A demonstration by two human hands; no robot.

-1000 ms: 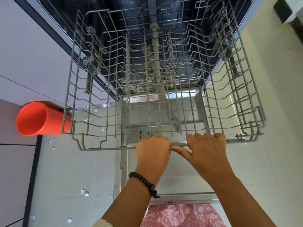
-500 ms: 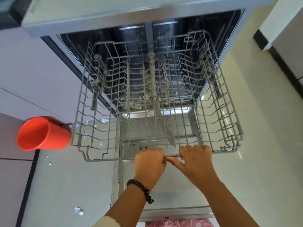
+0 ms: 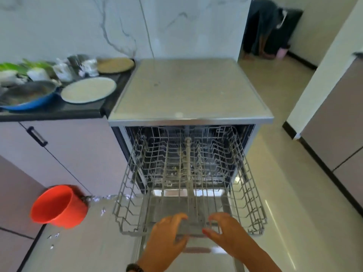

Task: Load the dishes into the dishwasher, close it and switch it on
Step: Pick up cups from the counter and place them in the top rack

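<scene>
Both hands sit at the front rail of the empty upper rack (image 3: 188, 183), the left hand (image 3: 167, 234) and right hand (image 3: 225, 230) with fingers loosely spread, seemingly released from the wire, though blur hides contact. The dishes, a pale plate (image 3: 88, 90) and blue pan (image 3: 27, 97), wait on the counter (image 3: 59, 112) far up-left of the hands. Best to check the rack is fully out before fetching them.

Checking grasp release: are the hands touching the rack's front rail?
Cannot tell. Head view: left hand and right hand hover by the rack front, blurred.
</scene>
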